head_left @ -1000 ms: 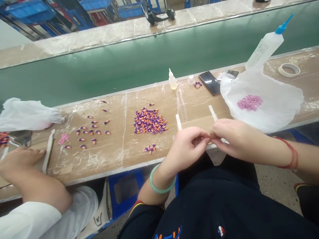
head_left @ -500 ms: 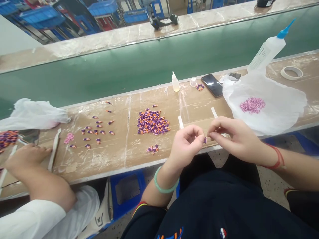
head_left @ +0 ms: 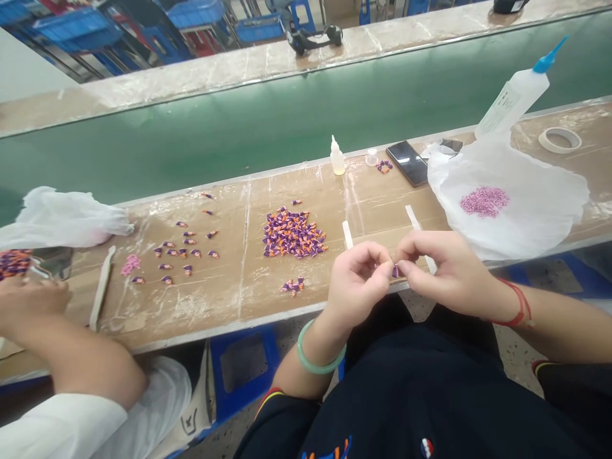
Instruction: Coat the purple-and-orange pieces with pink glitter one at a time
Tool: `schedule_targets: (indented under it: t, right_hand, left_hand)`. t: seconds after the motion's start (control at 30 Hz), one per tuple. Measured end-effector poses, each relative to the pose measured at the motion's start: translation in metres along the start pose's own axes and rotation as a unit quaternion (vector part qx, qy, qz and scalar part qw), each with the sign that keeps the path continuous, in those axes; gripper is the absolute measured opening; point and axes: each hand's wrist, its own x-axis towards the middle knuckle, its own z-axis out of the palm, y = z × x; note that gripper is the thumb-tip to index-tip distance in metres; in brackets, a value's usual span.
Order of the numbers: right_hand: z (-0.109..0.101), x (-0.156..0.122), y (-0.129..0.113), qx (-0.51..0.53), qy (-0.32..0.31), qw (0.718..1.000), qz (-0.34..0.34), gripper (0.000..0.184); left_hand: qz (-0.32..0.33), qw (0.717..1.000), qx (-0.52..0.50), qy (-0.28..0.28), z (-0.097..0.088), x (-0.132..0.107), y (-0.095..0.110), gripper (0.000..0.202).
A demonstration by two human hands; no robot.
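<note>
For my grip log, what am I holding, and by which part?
A small purple piece, held between your left hand and right hand; which part they pinch can't be told.

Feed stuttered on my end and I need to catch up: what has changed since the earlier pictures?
A co-worker's hand has moved toward the picture's left, away from a white strip. A small purple piece, hidden at first, now shows at the fingertips of the left hand and right hand. The purple-and-orange pile and phone stayed put.
</note>
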Motion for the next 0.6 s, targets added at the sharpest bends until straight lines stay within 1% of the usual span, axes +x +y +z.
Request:
schedule_targets:
  t: [0.07,0.17,0.27,0.37,0.4,0.47,0.53,0.6]
  right_hand:
    - [0.001,0.001,0.0,0.0,0.002,1.0,-0.016,0.014]
    - [0.0,0.003,-0.001,-0.009,-0.015,0.999,-0.034,0.015]
    - [-0.004,0.004,0.0,-0.029,-0.035,0.998,-0.045,0.014]
    - [-0.007,0.005,0.013,-0.085,-0.071,0.992,-0.066,0.013]
    - [-0.007,0.005,0.02,-0.118,-0.091,0.986,-0.073,0.013]
    - [-0.005,0.005,0.04,-0.199,-0.146,0.966,-0.077,0.016]
    - [0.0,0.005,0.058,-0.278,-0.202,0.937,-0.057,0.018]
    - [0.007,0.006,0.07,-0.338,-0.246,0.908,-0.038,0.017]
  left_hand:
    - [-0.011,0.999,-0.041,-0.003,-0.003,-0.001,-0.003,0.021]
    - [-0.021,0.997,-0.079,-0.003,-0.008,-0.003,-0.006,0.021]
    - [-0.01,0.998,-0.07,0.005,-0.017,-0.006,-0.006,0.02]
    - [-0.005,0.998,-0.049,0.035,-0.03,-0.011,-0.009,0.019]
    - [-0.013,0.998,-0.043,0.051,-0.035,-0.013,-0.012,0.019]
    - [-0.048,0.995,-0.032,0.08,-0.045,-0.019,-0.021,0.022]
    - [-0.093,0.99,-0.021,0.102,-0.052,-0.027,-0.032,0.023]
    - [-0.131,0.985,-0.011,0.111,-0.055,-0.034,-0.044,0.024]
